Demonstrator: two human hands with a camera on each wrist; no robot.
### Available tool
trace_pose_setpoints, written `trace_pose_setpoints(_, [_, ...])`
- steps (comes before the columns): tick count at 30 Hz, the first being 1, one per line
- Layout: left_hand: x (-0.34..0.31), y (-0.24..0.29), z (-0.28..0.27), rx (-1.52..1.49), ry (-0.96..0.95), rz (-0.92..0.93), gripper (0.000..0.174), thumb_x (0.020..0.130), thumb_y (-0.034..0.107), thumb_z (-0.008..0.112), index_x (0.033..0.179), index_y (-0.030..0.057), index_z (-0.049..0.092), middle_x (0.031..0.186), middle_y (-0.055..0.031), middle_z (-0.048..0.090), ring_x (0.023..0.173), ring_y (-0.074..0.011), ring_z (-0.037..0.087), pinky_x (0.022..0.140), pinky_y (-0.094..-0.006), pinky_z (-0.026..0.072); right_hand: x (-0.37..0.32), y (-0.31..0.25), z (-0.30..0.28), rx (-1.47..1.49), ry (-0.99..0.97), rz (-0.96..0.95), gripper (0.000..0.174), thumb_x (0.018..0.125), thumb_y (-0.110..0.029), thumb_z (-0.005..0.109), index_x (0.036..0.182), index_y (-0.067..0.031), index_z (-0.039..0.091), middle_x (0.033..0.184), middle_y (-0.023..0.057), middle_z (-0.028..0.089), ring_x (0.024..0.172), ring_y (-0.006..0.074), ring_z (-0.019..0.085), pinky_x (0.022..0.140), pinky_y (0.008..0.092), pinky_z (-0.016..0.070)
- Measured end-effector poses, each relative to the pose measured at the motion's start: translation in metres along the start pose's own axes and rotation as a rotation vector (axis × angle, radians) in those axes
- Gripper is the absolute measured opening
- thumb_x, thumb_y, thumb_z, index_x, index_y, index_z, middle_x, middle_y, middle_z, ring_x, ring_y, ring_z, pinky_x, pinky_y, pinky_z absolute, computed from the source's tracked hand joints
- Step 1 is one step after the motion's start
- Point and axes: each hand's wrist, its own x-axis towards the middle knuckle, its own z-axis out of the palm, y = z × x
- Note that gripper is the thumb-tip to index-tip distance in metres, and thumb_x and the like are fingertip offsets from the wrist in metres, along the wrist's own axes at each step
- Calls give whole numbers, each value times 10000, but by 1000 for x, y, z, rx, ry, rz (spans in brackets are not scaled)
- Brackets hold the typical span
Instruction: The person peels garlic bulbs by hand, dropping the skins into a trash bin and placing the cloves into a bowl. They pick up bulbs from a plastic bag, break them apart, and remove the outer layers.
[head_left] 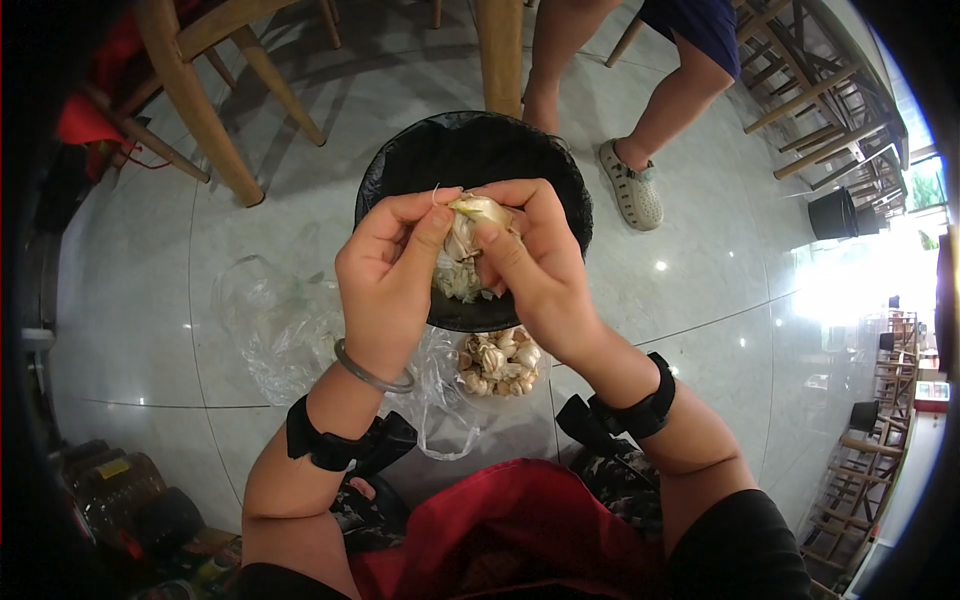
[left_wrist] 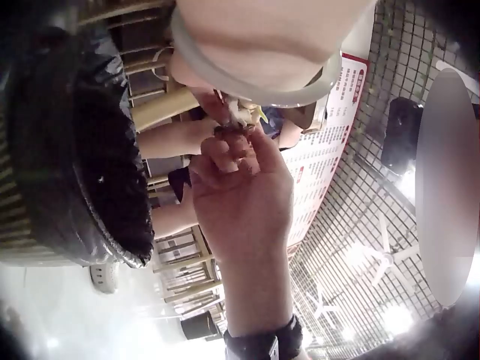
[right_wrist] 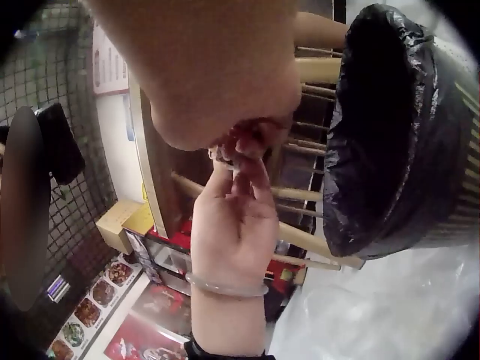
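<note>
In the head view a garlic bulb (head_left: 480,211) with loose papery skin is held between both hands, over a black-lined bin (head_left: 375,178). The left hand (head_left: 388,265) pinches its left side with thumb and forefinger. Thumb and curled fingers of the right hand (head_left: 540,265) grip the right side. Pale garlic skins (head_left: 461,281) show below the bulb, within the bin's outline. The left wrist view shows the right hand (left_wrist: 244,187) with its fingertips on the garlic; the right wrist view shows the left hand (right_wrist: 234,225), with the garlic mostly hidden.
A pile of garlic bulbs (head_left: 498,362) lies on the floor below the bin, beside clear plastic bags (head_left: 285,330). Another person's leg and grey clog (head_left: 636,190) stand right of the bin. Wooden chairs (head_left: 205,100) are at the upper left, and bottles (head_left: 115,485) at the lower left.
</note>
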Motion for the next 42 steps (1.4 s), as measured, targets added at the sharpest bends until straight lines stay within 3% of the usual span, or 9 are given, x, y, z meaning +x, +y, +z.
trace_pose_setpoints(8, [3,-3,-6,-95,-23,-155,152,913,77,543,1016,-19,600,995,-73,641,865,-75,584,766,-201,471,8,5,-12,381,-100,217,220,960,-165,434,1124,-19,453,698,-6,471,583,66,416,527,195,338])
trace_pose_setpoints(15, [7,1,-10,-228,-26,-328,223,945,176,499,1074,1,547,1066,-121,619,885,-127,602,772,-242,489,21,9,-36,1138,-56,326,214,971,-267,377,978,-94,503,771,35,505,605,126,413,543,239,329])
trace_pose_setpoints(18, [6,5,-9,-317,31,-366,225,948,188,495,1074,8,543,1047,-107,619,902,-127,599,775,-242,488,21,2,-43,1006,-67,446,285,967,-353,379,913,-107,512,819,52,540,606,133,433,492,234,317])
trace_pose_setpoints(19, [7,3,-9,-307,49,-353,212,938,174,513,1059,4,554,1021,-93,625,892,-117,597,771,-232,485,22,-4,-43,888,-17,555,397,933,-477,413,800,-116,514,823,79,560,571,147,445,416,222,273])
trace_pose_setpoints(23, [6,-10,-11,-147,39,-260,161,903,120,572,1006,-2,592,943,-52,633,865,-87,588,762,-212,473,20,3,-39,630,-2,670,537,851,-599,492,641,-106,455,721,109,530,491,158,425,370,214,222])
trace_pose_setpoints(26, [4,-5,-6,-9,3,-177,116,859,45,615,962,-9,611,922,-44,633,848,-81,582,762,-212,468,15,7,-26,281,20,595,423,912,-434,515,697,-70,529,557,8,447,422,83,351,370,208,226])
trace_pose_setpoints(29, [3,-8,-7,70,-42,-57,116,847,18,619,958,-13,606,915,-50,633,841,-89,584,762,-213,468,11,6,-14,-17,74,271,300,888,-316,600,892,-16,621,521,-54,431,430,29,368,386,196,252])
trace_pose_setpoints(32, [3,-12,-9,88,-13,-26,112,840,-2,619,950,-14,604,908,-56,633,842,-96,585,763,-217,470,9,9,-11,-234,-18,263,334,845,-233,667,1062,14,609,565,-73,467,460,-4,384,403,183,274])
trace_pose_setpoints(42, [-1,-15,-6,-21,73,-72,119,854,2,599,973,-6,594,950,-67,619,851,-93,584,776,-212,471,7,15,-1,-86,-12,142,269,849,-197,668,911,-30,466,760,-15,541,652,10,447,553,168,369])
